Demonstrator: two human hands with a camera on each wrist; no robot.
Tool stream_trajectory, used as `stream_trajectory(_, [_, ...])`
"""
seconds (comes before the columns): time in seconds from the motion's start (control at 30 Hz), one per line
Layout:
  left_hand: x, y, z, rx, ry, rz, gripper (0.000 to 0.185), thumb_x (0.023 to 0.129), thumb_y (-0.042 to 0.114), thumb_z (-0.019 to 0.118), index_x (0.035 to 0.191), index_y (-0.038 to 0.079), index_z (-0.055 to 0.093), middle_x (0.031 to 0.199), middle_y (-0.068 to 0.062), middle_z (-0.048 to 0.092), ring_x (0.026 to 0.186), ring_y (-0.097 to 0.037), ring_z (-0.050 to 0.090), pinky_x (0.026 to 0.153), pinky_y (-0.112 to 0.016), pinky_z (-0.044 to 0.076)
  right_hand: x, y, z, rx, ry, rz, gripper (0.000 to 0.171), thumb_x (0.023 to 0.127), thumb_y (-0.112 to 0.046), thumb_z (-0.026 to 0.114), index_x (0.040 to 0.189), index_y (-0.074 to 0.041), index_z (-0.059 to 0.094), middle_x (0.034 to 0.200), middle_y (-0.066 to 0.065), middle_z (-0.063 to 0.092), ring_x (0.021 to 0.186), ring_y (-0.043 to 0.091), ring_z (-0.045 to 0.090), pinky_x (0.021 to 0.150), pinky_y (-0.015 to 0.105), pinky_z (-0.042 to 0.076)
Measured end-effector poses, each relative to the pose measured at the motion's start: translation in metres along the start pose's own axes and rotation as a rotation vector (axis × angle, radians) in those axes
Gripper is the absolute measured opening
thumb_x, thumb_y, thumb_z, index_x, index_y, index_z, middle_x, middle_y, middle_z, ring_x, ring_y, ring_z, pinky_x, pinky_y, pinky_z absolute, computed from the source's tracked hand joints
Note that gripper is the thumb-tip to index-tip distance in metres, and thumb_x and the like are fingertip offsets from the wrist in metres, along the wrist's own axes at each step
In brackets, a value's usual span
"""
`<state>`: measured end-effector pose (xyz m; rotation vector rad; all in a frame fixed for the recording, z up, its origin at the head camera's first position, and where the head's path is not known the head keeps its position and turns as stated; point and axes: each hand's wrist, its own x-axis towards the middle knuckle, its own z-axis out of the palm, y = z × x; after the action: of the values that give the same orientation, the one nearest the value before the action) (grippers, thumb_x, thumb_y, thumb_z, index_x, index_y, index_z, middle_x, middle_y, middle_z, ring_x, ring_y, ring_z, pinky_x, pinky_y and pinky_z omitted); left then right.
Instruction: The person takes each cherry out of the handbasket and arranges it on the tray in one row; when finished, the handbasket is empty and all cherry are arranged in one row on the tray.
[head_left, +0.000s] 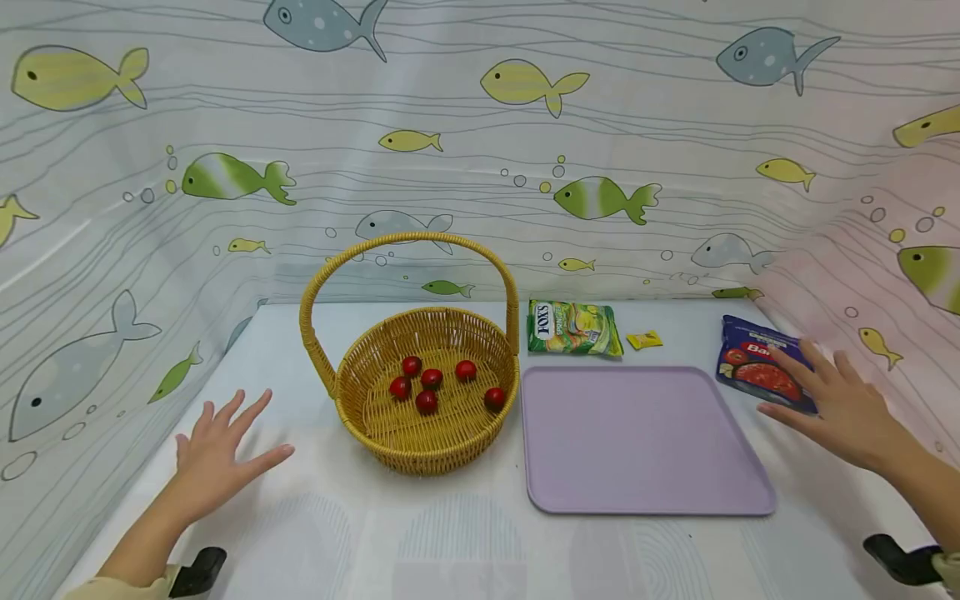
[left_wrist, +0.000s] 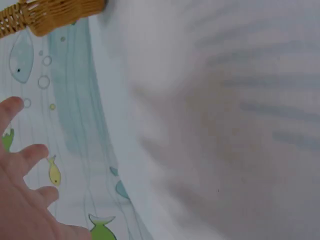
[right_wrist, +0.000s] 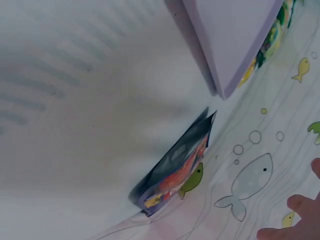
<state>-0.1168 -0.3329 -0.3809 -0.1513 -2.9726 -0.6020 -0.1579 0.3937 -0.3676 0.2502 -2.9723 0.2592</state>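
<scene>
hands hovering by the basket and the dark pouch

the right hand (head_left: 840, 400) is hovering with fingers spread wide, just over the dark blue pouch (head_left: 761, 371) lying at 3 o'clock of the purple tray (head_left: 645, 442). the left hand (head_left: 221, 454) is also spreading its fingers, holding nothing, at 9 o'clock of the wicker basket (head_left: 423, 446). red balls (head_left: 431, 379) are sitting in the basket. a green bag (head_left: 573, 327) is lying at 12 o'clock of the tray on the table (head_left: 420, 542).

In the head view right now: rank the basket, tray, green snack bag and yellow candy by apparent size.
1. tray, about level with the basket; too close to split
2. green snack bag
3. yellow candy, smallest
</scene>
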Motion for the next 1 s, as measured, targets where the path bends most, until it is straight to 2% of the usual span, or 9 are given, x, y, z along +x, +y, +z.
stream_trajectory(0.1, [0.0,0.012,0.0,-0.118,-0.016,-0.007,0.081,0.086,0.042,0.063,0.15,0.014,0.02,0.146,-0.031,0.015,0.129,-0.058,-0.004,0.085,-0.08,0.002,0.001,-0.005,-0.002,0.097,-0.008,-0.017,0.088,0.084,-0.046,0.063,0.15,-0.016,0.014,0.15,0.026,0.001,0.129,0.057,-0.009,0.083,0.081,0.009])
stream_trajectory(0.2, [0.001,0.025,0.0,-0.24,-0.022,-0.035,0.074,0.088,0.039,0.063,0.146,0.008,0.028,0.146,-0.029,0.022,0.132,-0.053,0.008,0.089,-0.076,0.014,0.002,-0.01,-0.004,0.189,-0.021,-0.037,0.085,0.085,-0.04,0.063,0.15,-0.015,0.015,0.152,0.024,-0.002,0.131,0.052,-0.014,0.084,0.08,0.003])
stream_trajectory(0.37, [0.0,0.043,0.006,-0.401,-0.013,-0.059,0.055,0.09,0.033,0.062,0.133,0.004,0.043,0.139,-0.022,0.037,0.129,-0.045,0.026,0.096,-0.064,0.026,0.006,-0.02,-0.007,0.264,-0.013,-0.06,0.084,0.086,-0.036,0.065,0.15,-0.015,0.016,0.152,0.024,0.002,0.132,0.054,-0.001,0.085,0.079,0.007])
stream_trajectory(0.53, [0.0,0.059,0.014,-0.517,0.0,-0.039,0.049,0.089,0.026,0.065,0.126,0.001,0.044,0.132,-0.02,0.044,0.125,-0.042,0.037,0.097,-0.053,0.034,0.011,-0.034,-0.007,0.304,-0.014,-0.067,0.084,0.085,-0.035,0.067,0.15,-0.011,0.018,0.152,0.022,0.005,0.13,0.055,0.009,0.084,0.079,0.014])
stream_trajectory(0.67, [0.002,0.071,0.021,-0.618,-0.008,-0.016,0.053,0.089,0.022,0.066,0.13,0.001,0.04,0.132,-0.019,0.043,0.123,-0.039,0.042,0.095,-0.045,0.039,0.013,-0.046,-0.009,0.303,-0.016,-0.067,0.086,0.084,-0.036,0.069,0.15,-0.015,0.018,0.153,0.02,0.007,0.127,0.055,0.019,0.079,0.078,0.022])
stream_trajectory(0.77, [0.004,0.079,0.025,-0.685,-0.034,-0.028,0.058,0.089,0.021,0.066,0.136,0.003,0.036,0.135,-0.019,0.038,0.122,-0.039,0.043,0.09,-0.037,0.046,0.014,-0.055,-0.01,0.313,-0.014,-0.072,0.086,0.083,-0.036,0.07,0.15,-0.018,0.019,0.153,0.019,0.01,0.122,0.054,0.03,0.077,0.077,0.027])
stream_trajectory(0.9, [0.006,0.086,0.028,-0.706,-0.08,-0.117,0.066,0.09,0.026,0.064,0.143,0.008,0.029,0.142,-0.02,0.029,0.122,-0.037,0.045,0.086,-0.033,0.049,0.015,-0.068,-0.01,0.365,0.001,-0.091,0.084,0.082,-0.034,0.072,0.149,-0.018,0.023,0.152,0.018,0.013,0.122,0.051,0.032,0.08,0.075,0.028])
stream_trajectory(1.0, [0.008,0.09,0.031,-0.706,-0.113,-0.182,0.072,0.09,0.032,0.063,0.146,0.011,0.024,0.147,-0.019,0.022,0.123,-0.035,0.044,0.09,-0.04,0.046,0.018,-0.075,-0.01,0.392,0.012,-0.111,0.084,0.081,-0.032,0.073,0.148,-0.018,0.025,0.152,0.017,0.015,0.125,0.051,0.028,0.082,0.074,0.028])
